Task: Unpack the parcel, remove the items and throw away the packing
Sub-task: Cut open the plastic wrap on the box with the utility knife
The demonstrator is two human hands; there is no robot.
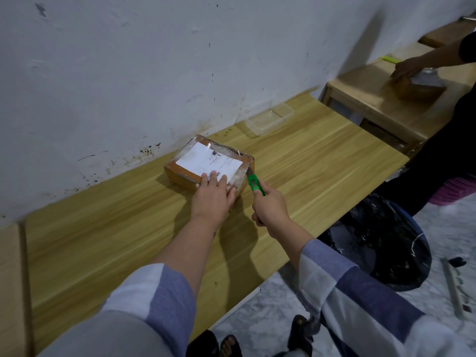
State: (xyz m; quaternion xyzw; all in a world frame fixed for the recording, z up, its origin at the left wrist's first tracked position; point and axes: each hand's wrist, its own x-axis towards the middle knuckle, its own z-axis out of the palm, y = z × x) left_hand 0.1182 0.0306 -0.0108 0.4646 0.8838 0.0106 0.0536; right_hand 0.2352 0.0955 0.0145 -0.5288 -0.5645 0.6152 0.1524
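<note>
Left hand is pressing flat on the parcel at frame centre; right hand is gripping green cutter, blade touching its right edge.

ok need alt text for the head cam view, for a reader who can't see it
A person's left hand presses flat on a taped cardboard parcel on a wooden table, while the right hand holds a green utility knife at its right edge. A black-lined bin stands beside the table.
</note>
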